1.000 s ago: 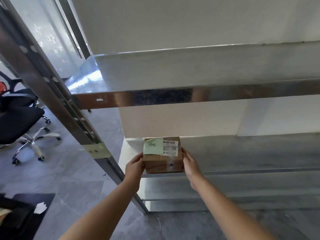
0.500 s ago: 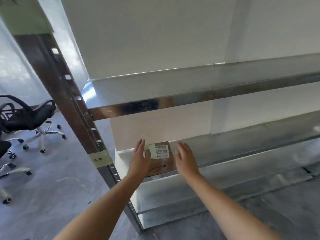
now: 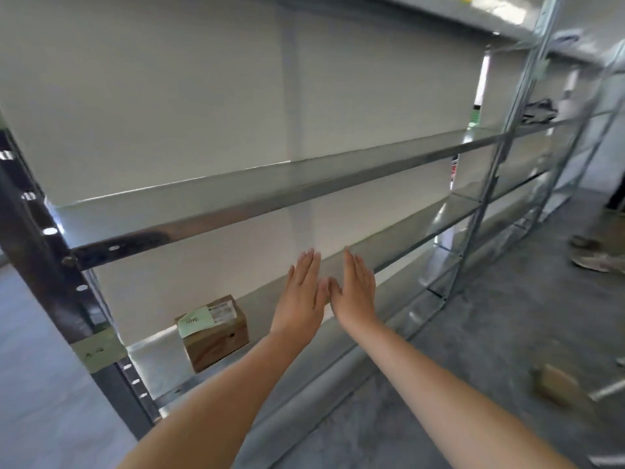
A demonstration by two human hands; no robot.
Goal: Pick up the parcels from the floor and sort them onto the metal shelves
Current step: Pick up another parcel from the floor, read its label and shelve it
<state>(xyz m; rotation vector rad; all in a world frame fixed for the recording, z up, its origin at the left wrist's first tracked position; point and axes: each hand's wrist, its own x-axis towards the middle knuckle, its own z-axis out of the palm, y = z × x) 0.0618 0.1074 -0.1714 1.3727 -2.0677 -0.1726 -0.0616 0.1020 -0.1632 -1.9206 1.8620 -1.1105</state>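
Head view: small brown cardboard parcel (image 3: 214, 331), with a green note and white label on top, sits on a low tier of the grey metal shelving (image 3: 304, 198), at its left end, untouched. Left hand (image 3: 301, 299) and right hand (image 3: 355, 296) hover before that shelving, flat, fingers straight, empty, thumbs nearly meeting. Blurred tan box (image 3: 556, 384) lies on the grey floor (image 3: 473, 333) in front of the shelving's right part. Judged light and stiff, corners crushable; best gripped on two opposite side faces.

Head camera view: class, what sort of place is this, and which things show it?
Probably a storeroom or parcel-sorting room: long metal shelves run along the wall, a labelled cardboard parcel sits on a low one, and another parcel, blurred, lies on the grey floor.
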